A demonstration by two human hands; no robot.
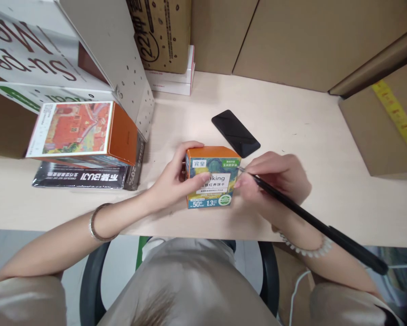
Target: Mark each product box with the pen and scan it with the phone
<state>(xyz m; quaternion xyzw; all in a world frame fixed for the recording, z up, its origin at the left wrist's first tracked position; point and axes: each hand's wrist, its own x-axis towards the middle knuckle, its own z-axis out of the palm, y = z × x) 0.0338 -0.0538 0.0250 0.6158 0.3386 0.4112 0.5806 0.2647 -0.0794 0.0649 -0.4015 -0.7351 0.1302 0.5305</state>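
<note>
My left hand grips a small cookie box near the table's front edge, thumb across its printed front and fingers round the far left side. The box has an orange top and a blue, yellow and green front with white labels. My right hand is closed round a slim black pen. Its thin metallic tip meets, or is very close to, the box's right edge; contact cannot be told. The pen's long barrel slants back over my right forearm. Just beyond the box lies a black smartphone.
On the left, an orange box with a painted picture sits on a dark BUJI box. Large white cartons rise behind them. A brown printed carton stands at the back, a taped cardboard box at the right.
</note>
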